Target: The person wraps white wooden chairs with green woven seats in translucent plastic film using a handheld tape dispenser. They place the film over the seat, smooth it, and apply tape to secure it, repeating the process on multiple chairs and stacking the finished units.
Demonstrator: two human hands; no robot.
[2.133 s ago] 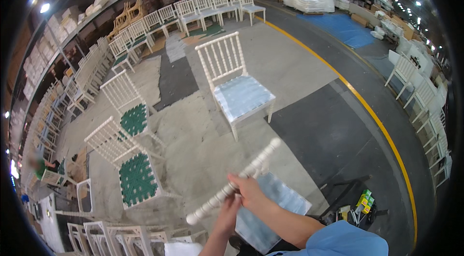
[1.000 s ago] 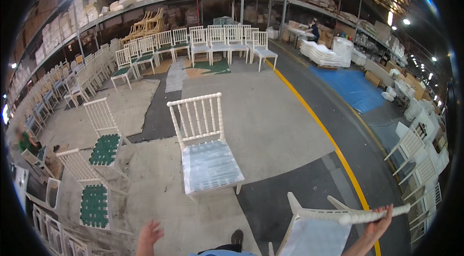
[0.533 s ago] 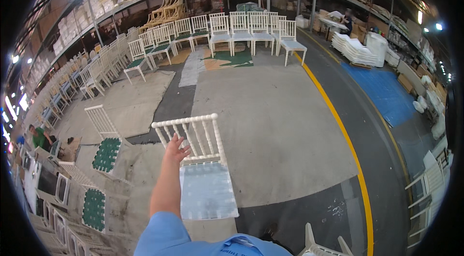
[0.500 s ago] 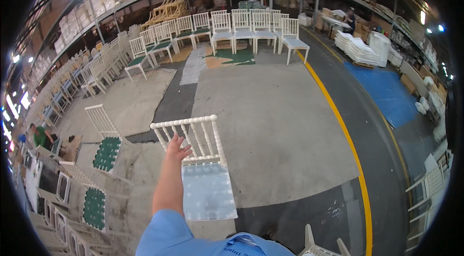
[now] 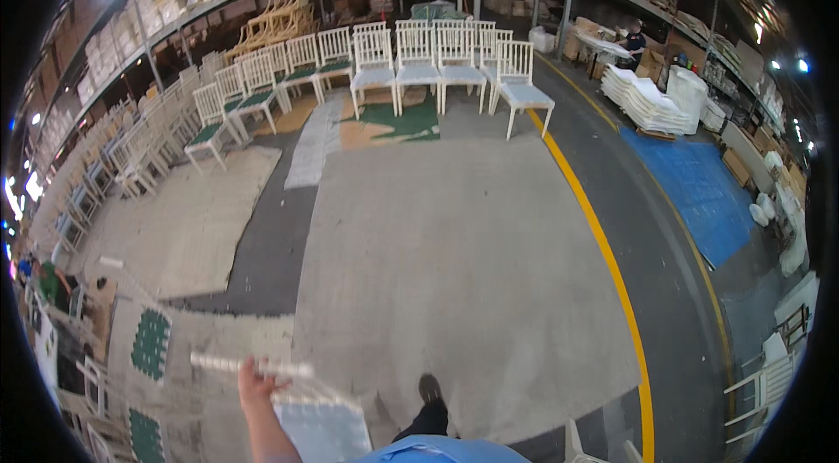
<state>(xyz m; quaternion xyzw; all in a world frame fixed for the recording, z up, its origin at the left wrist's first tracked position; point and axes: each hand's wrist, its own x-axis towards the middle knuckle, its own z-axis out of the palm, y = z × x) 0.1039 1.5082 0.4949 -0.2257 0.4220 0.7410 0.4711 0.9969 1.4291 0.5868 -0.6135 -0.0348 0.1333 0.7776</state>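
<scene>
My left hand (image 5: 258,384) reaches in from the lower left, over the top rail (image 5: 214,362) of a white wooden chair. Its fingers look apart, though slightly smeared, and I see nothing held in them; whether they touch the rail I cannot tell. Below the hand shows the chair's pale blue woven seat (image 5: 323,432), cut by the lower edge and partly hidden by my forearm. My right hand is out of the picture.
Chairs with green woven seats (image 5: 150,343) stand at left. A row of white chairs (image 5: 418,57) lines the back. Yellow floor line (image 5: 603,266), blue sheet (image 5: 686,188) and stacked white pieces (image 5: 642,100) lie right. One person (image 5: 634,42) is at far right, another (image 5: 54,286) at left.
The view has moved forward, with my dark shoe now showing. The near chair and my left hand sit lower and farther left in the picture, the hand now overlapping the top rail.
</scene>
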